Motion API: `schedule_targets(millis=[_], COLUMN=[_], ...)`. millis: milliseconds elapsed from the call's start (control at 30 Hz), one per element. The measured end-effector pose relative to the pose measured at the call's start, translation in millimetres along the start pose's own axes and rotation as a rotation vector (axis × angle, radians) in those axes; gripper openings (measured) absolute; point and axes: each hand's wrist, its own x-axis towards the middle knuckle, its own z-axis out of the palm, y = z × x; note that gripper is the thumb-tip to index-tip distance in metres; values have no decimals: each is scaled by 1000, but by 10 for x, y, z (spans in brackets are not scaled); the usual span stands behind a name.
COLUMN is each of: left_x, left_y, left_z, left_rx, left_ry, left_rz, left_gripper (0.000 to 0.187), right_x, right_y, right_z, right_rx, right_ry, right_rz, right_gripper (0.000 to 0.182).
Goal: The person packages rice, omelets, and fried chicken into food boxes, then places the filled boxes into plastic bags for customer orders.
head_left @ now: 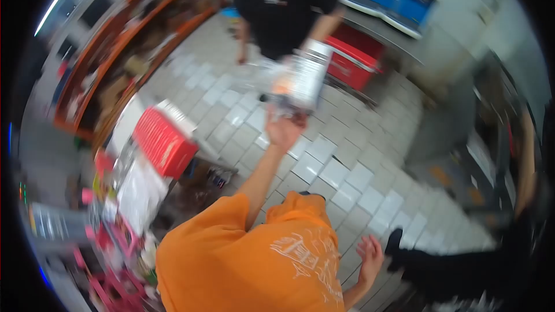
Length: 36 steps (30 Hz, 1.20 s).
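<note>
My left hand (285,129) is stretched out forward with its fingers at the lower end of a blurred white package (310,76). The package has dark print and an orange patch, and a clear plastic wrapping (257,75) shows beside it. A person in a black shirt (283,8) stands just behind the package, one arm reaching down toward its top; whether that hand touches it is too blurred to tell. Low beside the orange shirt, my right hand (371,257) has its fingers apart and holds nothing.
A red box (165,141) and a white plastic bag (139,193) lie at the left, above pink stools (115,289). Orange shelves (92,89) stand behind. A red crate (354,58) is at the back. Another person's black-clothed leg (445,263) extends from the right.
</note>
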Motion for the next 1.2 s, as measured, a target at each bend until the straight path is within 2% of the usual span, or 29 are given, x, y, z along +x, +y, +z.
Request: schedule_targets(millis=[33,67,100,133,167,200,233,300,333,367,433,500,600,767,833,867,933,967,1000,1067,1100,1133,1200], left_x=[78,-15,88,90,86,145,158,-68,6,160,320,281,-69,-832,-941,-987,-1115,-1235,-1391,-2064,-2487,-2900,-3915], left_y=[33,-49,-165,-346,-560,-750,-942,-937,-977,-1130,-1646,-2308,-3053,-3504,-3530,-3529,-3521,-3505,-3488,-3115,-2935,-2655,-1930], left_z=[-221,-217,-622,-836,-1350,-2316,-3173,-3124,-3006,-2893,-2640,-2414,-2259,-2255,-2308,-2352,-2433,-2435,-2416,-1904,-1792,-1698,-1410], left_rx=[-29,45,306,732,1023,1359,1490,2002,2149,2182,2217,2186,2089,2009,1958,1866,1447,1276,1131,1331,1312,907,199], left_ry=[-171,-44,-1,174,83,-245,-631,-1015,-1189,-1323,-1595,-1792,-1962,-2351,-2690,-2957,-3538,-3692,-3769,-3323,-3304,-3175,-3273], left_rz=[-47,-59,-110,-237,-477,-553,-817,-1329,-1515,-1601,-1748,-1806,-1856,-1907,-1883,-1844,-1643,-1503,-1391,-1299,-1392,-1588,-1583], left_gripper=[83,75,74,70,67,59,49,49,49,49,49,49,50,50,51,51,51,51,51,49,48,43,36], right_x=[-93,-218,-239,-283,-397,-446,-551,-806,-987,-1207,-1490,-1837,-2211,-2438,-2439,-2419,-2474,-2541,-2618,-2784,-2833,-2934,-3193], right_y=[0,-33,-93,-109,-129,14,26,253,299,378,652,790,628,721,875,951,1101,1205,1354,1688,1811,1933,2088], right_z=[-4,41,95,109,141,140,132,309,380,507,821,1248,2220,3652,4070,4264,4622,4784,4944,5249,5354,5405,5435], right_rx=[20,36,65,77,121,181,169,278,243,207,395,529,701,1041,1115,1159,1054,993,953,862,852,819,756], right_ry=[45,75,129,172,249,316,389,596,706,804,1120,1377,1678,2055,2165,2217,2441,2544,2665,2884,2985,3082,3189], right_rz=[9,2,-21,-7,-20,-98,-108,-155,-149,-127,-110,-61,63,224,304,341,390,424,551,839,952,1074,1265], right_gripper=[41,39,37,35,36,35,33,26,28,29,27,25,26,27,28,28,30,32,34,38,40,43,49])
